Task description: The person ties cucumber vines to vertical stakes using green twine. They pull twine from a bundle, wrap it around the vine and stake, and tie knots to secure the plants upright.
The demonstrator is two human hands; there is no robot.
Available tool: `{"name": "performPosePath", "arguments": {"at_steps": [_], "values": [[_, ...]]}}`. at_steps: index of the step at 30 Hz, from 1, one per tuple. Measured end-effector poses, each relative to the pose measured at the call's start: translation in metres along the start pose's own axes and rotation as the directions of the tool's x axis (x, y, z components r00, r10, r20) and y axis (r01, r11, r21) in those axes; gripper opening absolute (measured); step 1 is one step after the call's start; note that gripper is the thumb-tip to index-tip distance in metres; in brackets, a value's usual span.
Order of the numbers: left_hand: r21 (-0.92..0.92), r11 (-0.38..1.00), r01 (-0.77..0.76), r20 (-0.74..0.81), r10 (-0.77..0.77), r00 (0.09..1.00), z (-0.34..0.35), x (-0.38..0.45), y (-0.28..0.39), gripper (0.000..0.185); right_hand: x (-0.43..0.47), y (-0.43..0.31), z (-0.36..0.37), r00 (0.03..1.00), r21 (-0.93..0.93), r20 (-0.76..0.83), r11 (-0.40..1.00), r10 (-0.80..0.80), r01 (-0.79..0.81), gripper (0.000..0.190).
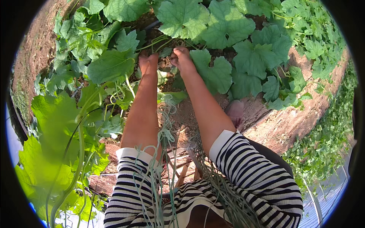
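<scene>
My left hand point(148, 61) reaches in among the vine stems point(156, 42), its fingers curled and partly hidden. Right beside the stems, it may be touching one, but the grip does not show. A short way to the right, my right hand point(183, 59) is bent at the fingers beside a broad green leaf point(212, 69). Whether anything thin lies between those fingers cannot be made out. A small leaf point(165, 52) shows between the two hands. Pale green twine point(166, 134) hangs in loose strands between my forearms, and a thicker bundle of strings point(228, 191) drapes over my striped shirt.
Large lobed leaves point(185, 20) spread over the ground ahead. A tall vine point(80, 142) climbs close on my left, with blurred leaves near the camera. Bare soil point(285, 128) and a shoe point(235, 109) are at the right. More low plants point(316, 148) grow farther right.
</scene>
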State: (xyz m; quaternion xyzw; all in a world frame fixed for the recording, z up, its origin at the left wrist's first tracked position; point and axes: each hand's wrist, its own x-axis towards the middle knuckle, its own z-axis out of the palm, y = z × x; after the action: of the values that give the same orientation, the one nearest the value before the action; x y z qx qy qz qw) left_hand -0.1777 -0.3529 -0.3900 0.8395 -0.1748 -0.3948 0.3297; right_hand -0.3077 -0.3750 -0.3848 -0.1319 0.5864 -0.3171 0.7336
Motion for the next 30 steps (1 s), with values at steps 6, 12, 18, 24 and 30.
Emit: {"name": "performPosePath", "arguments": {"at_steps": [6,12,18,24,30], "values": [[0.073,0.987,0.144,0.039,-0.147,0.988,0.014,0.014,-0.017,0.048,0.008,-0.007,-0.023,0.964,0.269,-0.126,0.943,0.235,-0.195,0.008],[0.039,0.999,-0.005,0.153,-0.001,0.988,0.003,0.011,-0.035,0.030,0.027,-0.013,-0.017,0.995,0.786,-0.026,0.617,0.097,-0.040,0.015],[0.016,0.996,0.088,0.045,-0.089,0.995,0.000,-0.033,0.004,0.045,0.036,-0.025,-0.003,0.970,0.752,-0.148,0.659,0.193,-0.017,0.022],[-0.374,0.925,-0.063,0.093,0.106,0.990,-0.006,-0.082,0.053,0.026,0.044,-0.033,-0.009,0.981,0.801,-0.056,0.578,-0.184,0.154,0.013],[-0.190,0.949,-0.252,0.106,0.275,0.955,-0.002,-0.091,0.091,0.024,0.034,-0.053,-0.022,0.747,0.021,-0.110,0.750,-0.655,0.661,0.031]]}}
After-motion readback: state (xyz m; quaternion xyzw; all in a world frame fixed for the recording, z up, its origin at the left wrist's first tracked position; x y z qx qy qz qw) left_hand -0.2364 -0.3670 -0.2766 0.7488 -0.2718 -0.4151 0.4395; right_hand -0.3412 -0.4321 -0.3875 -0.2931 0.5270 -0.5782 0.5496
